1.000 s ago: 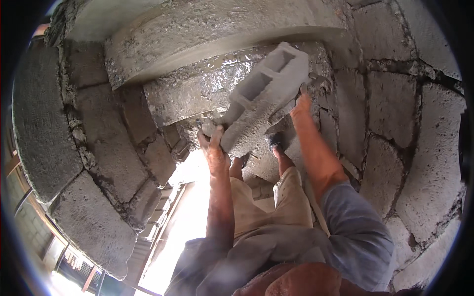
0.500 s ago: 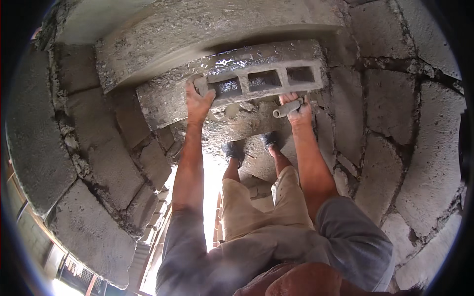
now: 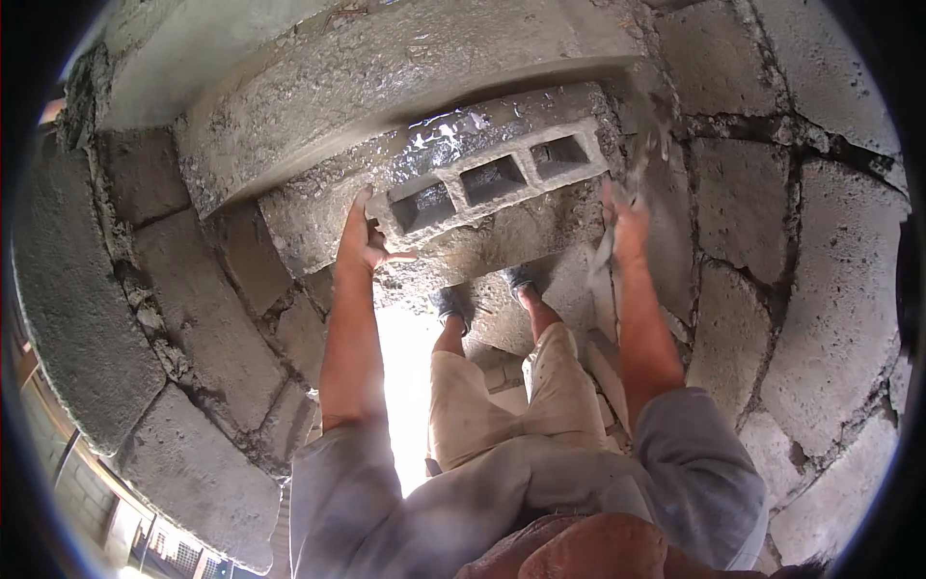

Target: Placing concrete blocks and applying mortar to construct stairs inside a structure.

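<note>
Grey block lies on the wet ledge; since half a second ago, I see the left hand loosen, spread wide beside its left end, the blurred right hand shift rightward, hold unclear to me

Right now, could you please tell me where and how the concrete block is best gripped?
I'd probably grip the concrete block by its two short ends, coming from left and right together: it is long, its three openings face up, and the left hand and right hand are near those ends.
</note>
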The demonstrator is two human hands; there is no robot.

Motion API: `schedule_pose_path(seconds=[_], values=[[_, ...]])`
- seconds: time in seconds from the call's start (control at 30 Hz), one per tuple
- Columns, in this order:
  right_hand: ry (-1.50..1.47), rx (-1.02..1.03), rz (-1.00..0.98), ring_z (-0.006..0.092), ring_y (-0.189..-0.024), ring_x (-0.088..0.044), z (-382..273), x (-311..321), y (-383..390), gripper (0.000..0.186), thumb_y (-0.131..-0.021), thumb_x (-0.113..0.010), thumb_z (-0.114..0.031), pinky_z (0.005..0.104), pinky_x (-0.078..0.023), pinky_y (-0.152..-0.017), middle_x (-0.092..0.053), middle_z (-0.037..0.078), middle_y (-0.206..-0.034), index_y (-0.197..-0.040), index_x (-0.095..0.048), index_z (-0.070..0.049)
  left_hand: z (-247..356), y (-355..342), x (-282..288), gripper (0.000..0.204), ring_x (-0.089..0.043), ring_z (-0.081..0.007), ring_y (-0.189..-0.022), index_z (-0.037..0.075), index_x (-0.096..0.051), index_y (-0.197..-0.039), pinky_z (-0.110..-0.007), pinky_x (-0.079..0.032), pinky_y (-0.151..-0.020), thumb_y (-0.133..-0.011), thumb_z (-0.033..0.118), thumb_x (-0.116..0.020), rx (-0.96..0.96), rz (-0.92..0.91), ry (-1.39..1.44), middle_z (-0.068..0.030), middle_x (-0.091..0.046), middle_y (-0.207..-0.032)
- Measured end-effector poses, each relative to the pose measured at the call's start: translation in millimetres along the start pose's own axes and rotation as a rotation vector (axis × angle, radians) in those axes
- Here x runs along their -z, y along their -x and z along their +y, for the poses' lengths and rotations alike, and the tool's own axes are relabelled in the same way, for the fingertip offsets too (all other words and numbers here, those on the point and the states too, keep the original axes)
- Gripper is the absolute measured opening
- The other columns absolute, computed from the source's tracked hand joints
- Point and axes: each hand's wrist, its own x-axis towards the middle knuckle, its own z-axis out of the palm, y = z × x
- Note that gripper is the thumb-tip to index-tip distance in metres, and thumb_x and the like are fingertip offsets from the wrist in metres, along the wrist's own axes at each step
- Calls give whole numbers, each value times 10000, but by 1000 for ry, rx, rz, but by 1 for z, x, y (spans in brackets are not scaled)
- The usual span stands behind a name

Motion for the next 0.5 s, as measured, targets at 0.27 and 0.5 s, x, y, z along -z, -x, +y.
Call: schedule_pose_path(seconds=[0.27, 0.5], values=[[-274, -185, -251, 221, -945, -628, -56, -72, -46, 394, -862, -667, -255, 347, -519, -735, -645, 119, -1089, -1142, -574, 6, -70, -66, 81, 478, -629, -262, -988, 91, -539, -1209, -425, -550, -793, -858, 414, -579, -79, -401, 353, -122, -630, -1106], [-369, -124, -276, 238, -879, -635, -45, -81, -53, 405, -868, -665, -257, 382, -528, -763, -650, 131, -1002, -1105, -572, 57, -203, -20, 71, 518, -584, -305, -1066, -46, -424, -1308, -388, -482, -909, -855, 92, -635, -1655, 83, -515, -209, -557, -1178]])
